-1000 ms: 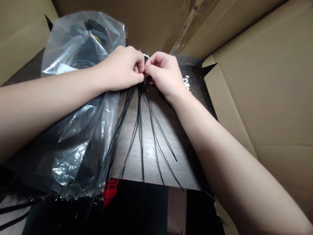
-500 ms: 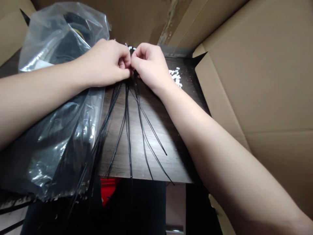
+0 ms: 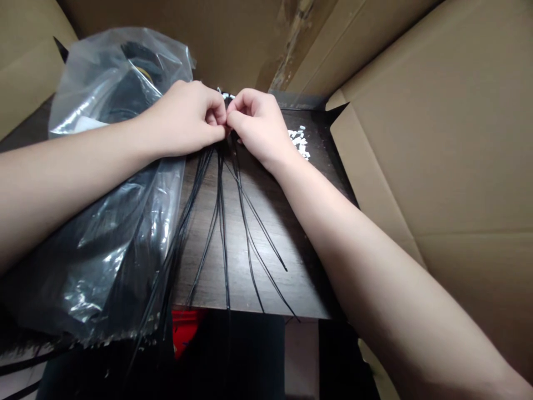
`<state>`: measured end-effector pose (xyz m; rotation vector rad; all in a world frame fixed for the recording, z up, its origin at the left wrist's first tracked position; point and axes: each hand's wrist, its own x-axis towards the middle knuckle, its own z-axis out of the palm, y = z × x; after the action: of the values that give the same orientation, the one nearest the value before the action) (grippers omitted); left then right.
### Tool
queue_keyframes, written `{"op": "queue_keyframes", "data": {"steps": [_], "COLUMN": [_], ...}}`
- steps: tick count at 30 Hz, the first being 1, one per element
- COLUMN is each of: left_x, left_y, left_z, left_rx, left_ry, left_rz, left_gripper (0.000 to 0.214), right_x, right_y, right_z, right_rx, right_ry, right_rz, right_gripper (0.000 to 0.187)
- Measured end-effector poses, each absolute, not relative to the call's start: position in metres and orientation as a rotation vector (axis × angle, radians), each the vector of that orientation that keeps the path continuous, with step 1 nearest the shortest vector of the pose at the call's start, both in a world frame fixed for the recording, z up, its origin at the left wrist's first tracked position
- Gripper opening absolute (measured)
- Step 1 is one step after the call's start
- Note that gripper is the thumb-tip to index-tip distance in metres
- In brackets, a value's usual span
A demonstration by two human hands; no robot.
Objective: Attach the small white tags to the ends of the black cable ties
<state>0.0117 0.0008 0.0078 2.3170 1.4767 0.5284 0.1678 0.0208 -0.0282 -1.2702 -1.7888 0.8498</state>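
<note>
Black cable ties point(image 3: 220, 222) fan down across a dark wood-grain surface point(image 3: 308, 278), their upper ends pinched in a narrow grip between the left hand point(image 3: 183, 119) and the right hand point(image 3: 260, 128). A clear plastic bag point(image 3: 112, 250) lies just left; white plastic bits point(image 3: 298, 141) lie beside the right hand.

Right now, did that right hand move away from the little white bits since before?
No, not that I can tell: the right hand sits about as far from the white bits as before. Only the whole view shifted a little.

Dim soft light, shadow under the right hand point(image 3: 260, 130), glare on plastic bag point(image 3: 104, 266)
</note>
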Motion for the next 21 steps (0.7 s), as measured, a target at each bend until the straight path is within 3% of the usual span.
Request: {"op": "queue_keyframes", "data": {"steps": [21], "left_x": [0.006], "left_y": [0.01], "left_z": [0.006], "left_rx": [2.057], "left_ry": [1.422], "left_rz": [0.738], "left_gripper": [0.008], "right_x": [0.175], "right_y": [0.027], "right_z": [-0.039], "right_rx": [-1.091], "right_ry": [-1.675], "right_rz": [0.985], "right_gripper": [0.01]}}
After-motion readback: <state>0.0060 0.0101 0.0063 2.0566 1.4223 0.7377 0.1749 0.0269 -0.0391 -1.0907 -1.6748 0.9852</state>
